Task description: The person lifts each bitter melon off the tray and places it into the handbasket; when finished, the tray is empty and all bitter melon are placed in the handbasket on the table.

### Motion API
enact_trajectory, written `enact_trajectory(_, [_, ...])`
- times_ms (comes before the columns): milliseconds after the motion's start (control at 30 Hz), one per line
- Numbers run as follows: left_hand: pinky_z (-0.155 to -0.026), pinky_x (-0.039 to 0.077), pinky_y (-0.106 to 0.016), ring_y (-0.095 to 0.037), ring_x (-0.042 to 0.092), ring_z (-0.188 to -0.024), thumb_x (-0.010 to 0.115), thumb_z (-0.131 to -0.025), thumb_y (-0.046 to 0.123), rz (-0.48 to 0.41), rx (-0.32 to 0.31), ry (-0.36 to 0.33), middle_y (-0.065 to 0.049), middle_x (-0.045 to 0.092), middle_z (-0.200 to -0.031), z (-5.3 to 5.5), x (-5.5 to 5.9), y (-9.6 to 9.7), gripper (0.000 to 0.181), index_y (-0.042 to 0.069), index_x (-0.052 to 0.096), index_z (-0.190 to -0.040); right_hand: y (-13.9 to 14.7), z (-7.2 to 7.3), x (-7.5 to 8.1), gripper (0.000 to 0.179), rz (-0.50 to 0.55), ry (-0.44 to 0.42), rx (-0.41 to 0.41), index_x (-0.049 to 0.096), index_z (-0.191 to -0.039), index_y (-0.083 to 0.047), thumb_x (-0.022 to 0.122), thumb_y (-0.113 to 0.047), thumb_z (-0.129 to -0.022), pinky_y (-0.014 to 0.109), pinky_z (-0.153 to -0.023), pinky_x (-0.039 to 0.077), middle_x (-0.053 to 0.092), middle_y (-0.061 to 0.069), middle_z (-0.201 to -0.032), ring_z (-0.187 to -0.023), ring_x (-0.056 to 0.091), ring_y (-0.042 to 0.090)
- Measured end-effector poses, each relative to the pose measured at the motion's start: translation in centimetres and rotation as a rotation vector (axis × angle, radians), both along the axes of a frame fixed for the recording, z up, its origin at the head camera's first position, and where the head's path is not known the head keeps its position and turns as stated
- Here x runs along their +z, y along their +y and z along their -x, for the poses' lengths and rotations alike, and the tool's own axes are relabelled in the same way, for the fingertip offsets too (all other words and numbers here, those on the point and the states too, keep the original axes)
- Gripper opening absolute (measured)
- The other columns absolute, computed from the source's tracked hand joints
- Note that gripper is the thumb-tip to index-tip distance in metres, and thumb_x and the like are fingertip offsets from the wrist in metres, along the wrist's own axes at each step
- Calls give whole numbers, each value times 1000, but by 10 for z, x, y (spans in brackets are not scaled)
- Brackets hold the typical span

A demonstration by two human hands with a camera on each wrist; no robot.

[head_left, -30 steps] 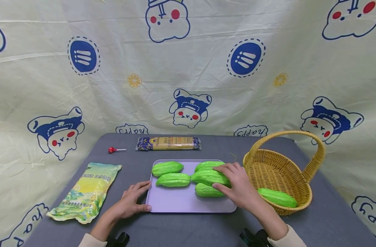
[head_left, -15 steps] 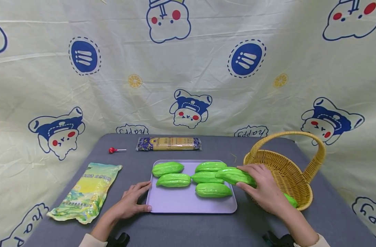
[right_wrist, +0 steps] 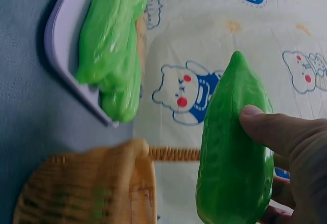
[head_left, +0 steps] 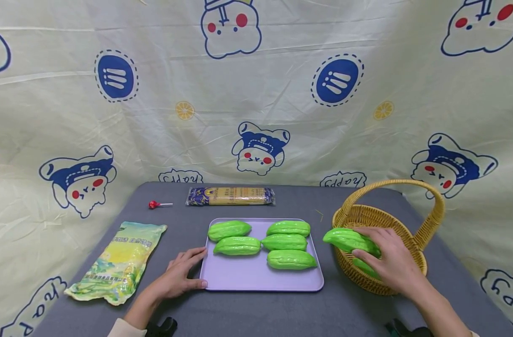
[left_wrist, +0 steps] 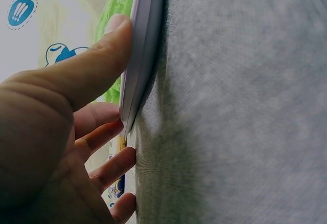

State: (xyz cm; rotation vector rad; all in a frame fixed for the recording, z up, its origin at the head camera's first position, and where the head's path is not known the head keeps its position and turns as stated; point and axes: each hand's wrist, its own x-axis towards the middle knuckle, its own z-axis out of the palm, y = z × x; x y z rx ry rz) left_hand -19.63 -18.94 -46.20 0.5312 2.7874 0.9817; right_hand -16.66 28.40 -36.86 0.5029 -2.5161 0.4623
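My right hand grips a green ridged gourd from its right end, holding it over the left rim of the wicker basket. In the right wrist view the thumb lies across the held gourd, fingers behind it. Below, part of another green gourd shows inside the basket. My left hand touches the left edge of the lilac tray, with thumb and fingertips along its rim. On the tray lie two gourds at left and three gourds at right.
A yellow-green plastic packet lies left of the left hand. Behind the tray are a long noodle packet and a red lollipop. The basket's tall arched handle rises beside the right hand. A printed curtain hangs behind the table.
My right hand has lifted the gourd off the right-hand group on the tray and carried it right to the basket. The left hand stays at the tray's edge.
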Motion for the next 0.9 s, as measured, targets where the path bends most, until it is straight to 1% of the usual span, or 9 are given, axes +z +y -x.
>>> enact_trajectory(167, [-94, 25, -59, -34, 35, -128, 76, -76, 39, 0, -8, 12, -10, 39, -147, 0, 0, 0, 79, 7, 43, -141, 17, -1, 4, 44, -8, -71, -49, 62, -116, -8, 77, -23, -78, 45, -77, 36, 62, 15, -110, -98, 50, 29])
enact_trajectory(333, [-93, 25, -60, -34, 35, -128, 76, -75, 39, 1, -11, 20, -10, 39, -147, -1, 0, -1, 80, 7, 44, -141, 32, 1, 8, 41, -36, -80, -83, 61, -115, -7, 75, -24, -80, 43, -71, 36, 60, 16, -111, -95, 48, 29])
enact_trajectory(400, [-93, 25, -59, -34, 36, -128, 76, -75, 39, 1, -11, 21, -10, 39, -147, -1, 1, -1, 80, 6, 44, -141, 37, 2, 9, 41, -39, -87, -92, 60, -116, -7, 74, -24, -81, 45, -71, 37, 59, 18, -112, -95, 48, 31])
enact_trajectory(467, [-93, 25, -59, -34, 35, -128, 76, -75, 39, 1, -11, 20, -10, 39, -147, -1, 1, -1, 80, 7, 44, -141, 43, 3, 10, 41, -31, -95, -96, 60, -116, -5, 73, -24, -82, 50, -74, 37, 58, 21, -113, -98, 48, 35])
enact_trajectory(533, [-93, 26, -58, -33, 35, -128, 76, -75, 39, 2, -10, 17, -10, 39, -147, -1, 1, 0, 80, 7, 44, -141, 48, 5, 11, 41, -27, -105, -104, 59, -117, -4, 72, -25, -83, 54, -76, 37, 56, 23, -113, -100, 47, 38])
enact_trajectory(633, [-93, 25, -57, -33, 35, -128, 76, -75, 39, -1, -9, 13, -9, 39, -147, -1, 0, 0, 80, 8, 44, -141, 54, 10, 12, 42, -28, -115, -118, 59, -117, -2, 72, -24, -83, 57, -77, 36, 56, 25, -112, -101, 47, 41])
enact_trajectory(767, [-92, 25, -57, -33, 36, -127, 76, -75, 40, -3, -11, 17, -10, 39, -147, 0, 0, 0, 80, 7, 43, -141, 60, 16, 13, 44, -38, -126, -136, 60, -116, 1, 72, -25, -83, 57, -77, 37, 56, 27, -110, -99, 47, 42])
enact_trajectory(900, [-92, 25, -58, -34, 36, -127, 76, -75, 40, -4, -12, 27, -11, 39, -147, -1, 1, -1, 81, 6, 43, -141, 64, 22, 15, 44, -43, -129, -132, 60, -115, 3, 72, -24, -83, 57, -77, 37, 56, 28, -110, -99, 47, 42])
